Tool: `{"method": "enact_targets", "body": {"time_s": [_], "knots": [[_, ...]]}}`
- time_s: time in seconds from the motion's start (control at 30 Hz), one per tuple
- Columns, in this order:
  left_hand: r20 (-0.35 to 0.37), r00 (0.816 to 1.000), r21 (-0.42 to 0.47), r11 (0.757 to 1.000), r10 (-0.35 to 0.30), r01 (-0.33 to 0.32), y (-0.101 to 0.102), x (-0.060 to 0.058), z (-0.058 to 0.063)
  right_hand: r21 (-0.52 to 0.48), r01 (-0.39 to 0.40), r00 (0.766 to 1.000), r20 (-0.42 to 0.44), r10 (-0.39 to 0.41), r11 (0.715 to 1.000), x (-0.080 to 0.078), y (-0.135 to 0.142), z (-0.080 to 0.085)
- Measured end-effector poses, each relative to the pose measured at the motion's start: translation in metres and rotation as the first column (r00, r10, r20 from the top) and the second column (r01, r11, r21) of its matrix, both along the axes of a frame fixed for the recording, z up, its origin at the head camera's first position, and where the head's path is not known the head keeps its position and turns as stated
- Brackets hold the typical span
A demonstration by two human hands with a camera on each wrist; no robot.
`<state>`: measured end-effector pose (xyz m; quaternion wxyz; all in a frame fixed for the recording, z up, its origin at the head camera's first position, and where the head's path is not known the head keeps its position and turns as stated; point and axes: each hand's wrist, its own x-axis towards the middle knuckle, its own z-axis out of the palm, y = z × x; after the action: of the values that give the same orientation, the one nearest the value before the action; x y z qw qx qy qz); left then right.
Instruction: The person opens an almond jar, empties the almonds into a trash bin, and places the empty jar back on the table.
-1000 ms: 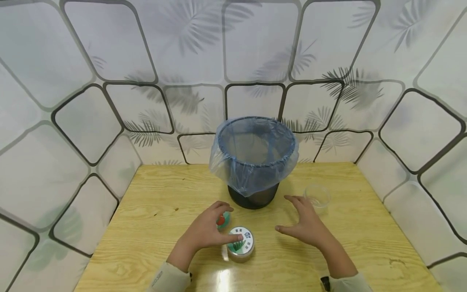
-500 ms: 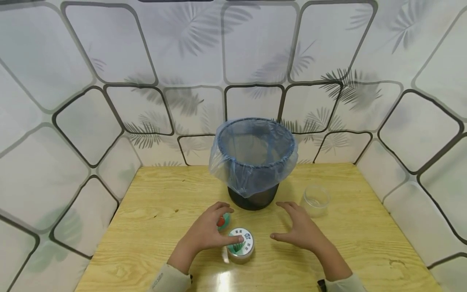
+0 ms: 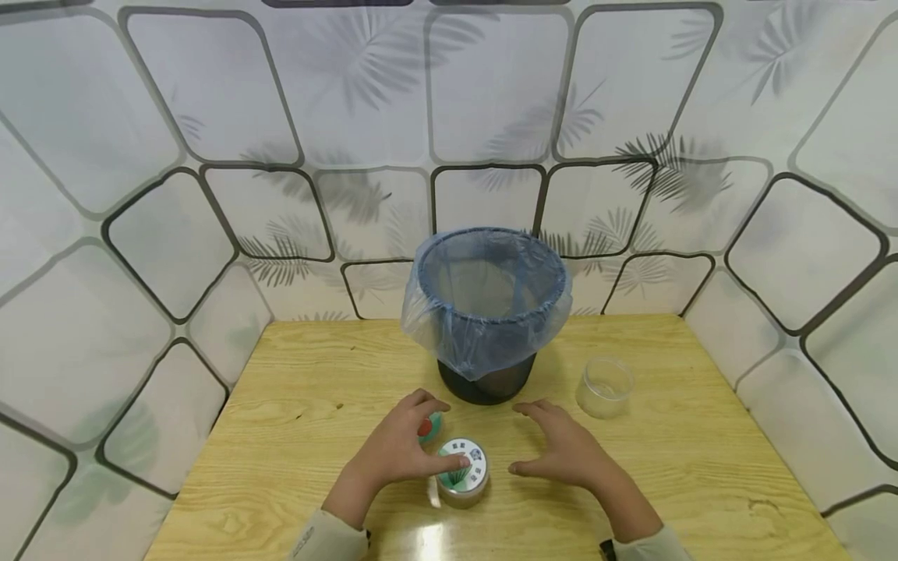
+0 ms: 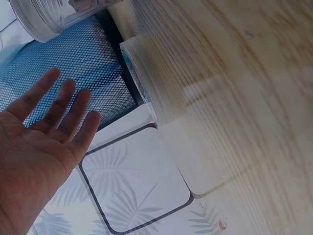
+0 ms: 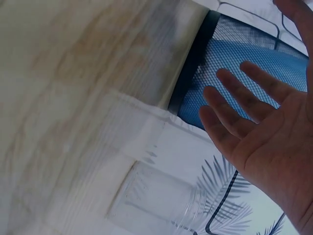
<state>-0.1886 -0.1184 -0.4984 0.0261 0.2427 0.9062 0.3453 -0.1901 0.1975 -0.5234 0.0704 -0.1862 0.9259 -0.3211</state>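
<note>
A round jar (image 3: 463, 475) with a white and green printed lid stands on the table between the hands. My left hand (image 3: 393, 448) is at its left, its thumb in front of the lid in the head view; whether it touches is unclear. The left wrist view shows those fingers (image 4: 56, 110) extended and apart. My right hand (image 3: 564, 452) is right of the jar, fingers and thumb spread, holding nothing. Partly hidden behind the left hand lies a round green lid with a red patch (image 3: 433, 426). A clear jar without a lid (image 3: 605, 389) stands beyond the right hand.
Behind the hands stands a black mesh bin (image 3: 484, 386) lined with a blue plastic bag (image 3: 484, 343). The wood-grain table (image 3: 323, 374) is bounded by patterned cloth walls (image 3: 379, 202) at the back and both sides.
My right hand has moved left, away from the clear jar and closer to the jar with the printed lid. The left hand has stayed nearly still.
</note>
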Motion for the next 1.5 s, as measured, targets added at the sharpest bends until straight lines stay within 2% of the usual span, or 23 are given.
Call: {"method": "enact_targets", "body": {"time_s": [0.4,0.83,0.97,1.27,1.5], "knots": [[-0.03,0.999,-0.042,0.999,-0.012,0.01,0.001,0.001,-0.006,0.028,-0.047,0.999,-0.01,0.047,0.998,0.003,-0.014,-0.003],[-0.044,0.998,-0.058,0.997,-0.047,0.044,0.002,0.003,-0.01,0.042,-0.139,0.989,-0.039,0.141,0.989,0.0,-0.026,-0.009],[-0.039,0.998,-0.059,0.997,-0.051,0.049,0.003,0.004,-0.009,0.058,-0.159,0.985,-0.062,0.162,0.986,0.001,-0.03,-0.009],[-0.023,0.998,-0.058,0.997,-0.059,0.058,0.004,0.005,-0.009,0.079,-0.184,0.981,-0.045,0.188,0.98,0.004,-0.037,-0.009],[-0.031,0.997,-0.068,0.996,-0.067,0.064,0.004,0.006,-0.009,0.089,-0.206,0.975,-0.064,0.212,0.974,0.006,-0.042,-0.009]]}}
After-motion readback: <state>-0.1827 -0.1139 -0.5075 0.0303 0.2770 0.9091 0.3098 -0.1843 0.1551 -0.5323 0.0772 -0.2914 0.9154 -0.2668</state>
